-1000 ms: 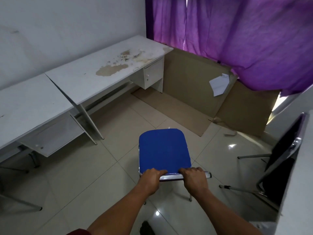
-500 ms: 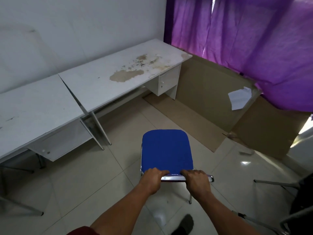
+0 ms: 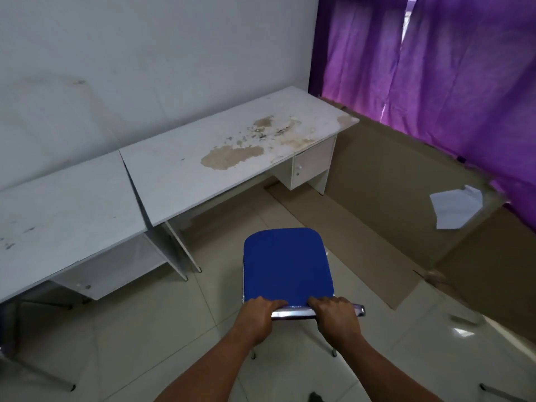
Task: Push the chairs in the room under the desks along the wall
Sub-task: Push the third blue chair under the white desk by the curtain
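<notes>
A blue chair (image 3: 285, 264) with a chrome frame stands on the tiled floor in front of me, seen from behind and above. My left hand (image 3: 256, 319) and my right hand (image 3: 336, 317) both grip the top rail of its backrest. Beyond the chair, a white stained desk (image 3: 226, 158) stands along the wall, with a small drawer unit under its right end. A second white desk (image 3: 63, 219) adjoins it on the left. The chair is a short way off the stained desk's front edge.
Purple curtains (image 3: 441, 76) hang at the right. Brown cardboard sheets (image 3: 385, 181) lean against them and lie on the floor, with a white paper (image 3: 455, 207) on top. Metal chair legs (image 3: 37, 372) show at lower left, and another leg (image 3: 504, 394) at lower right.
The view has swung to the left and closer to the desks; the chair has moved with my hands toward the stained desk. The black chair at the right has left the view.
</notes>
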